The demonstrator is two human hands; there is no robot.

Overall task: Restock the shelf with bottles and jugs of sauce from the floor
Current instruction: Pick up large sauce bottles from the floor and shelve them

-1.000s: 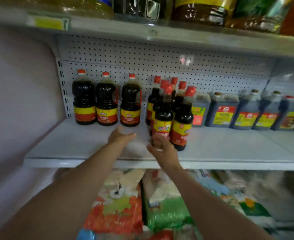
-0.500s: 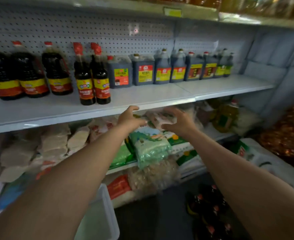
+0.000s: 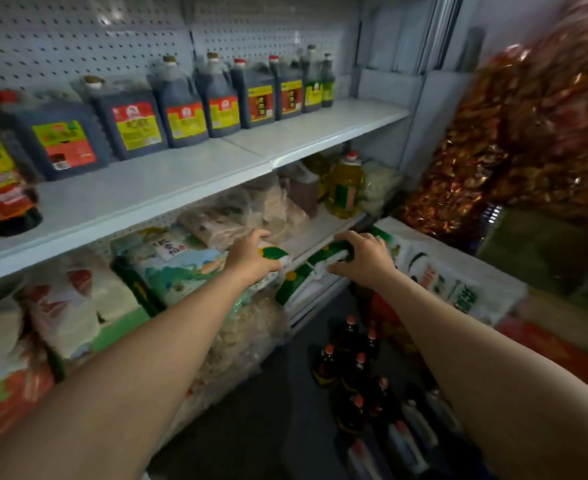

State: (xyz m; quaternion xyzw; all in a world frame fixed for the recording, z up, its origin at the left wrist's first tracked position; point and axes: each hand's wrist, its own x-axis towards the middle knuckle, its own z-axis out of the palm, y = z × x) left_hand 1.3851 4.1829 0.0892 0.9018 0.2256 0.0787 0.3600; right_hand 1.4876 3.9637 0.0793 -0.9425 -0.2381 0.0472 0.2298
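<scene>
Our left hand and right hand are empty, fingers loosely spread. Bottles stand on the floor below them. Jugs line the shelf.

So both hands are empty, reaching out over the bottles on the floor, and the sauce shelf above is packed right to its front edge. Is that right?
Not quite. The head view shows the shelf with its front part bare; the jugs stand only along the back. The rest holds: left hand and right hand hold nothing, above the floor bottles.
</scene>
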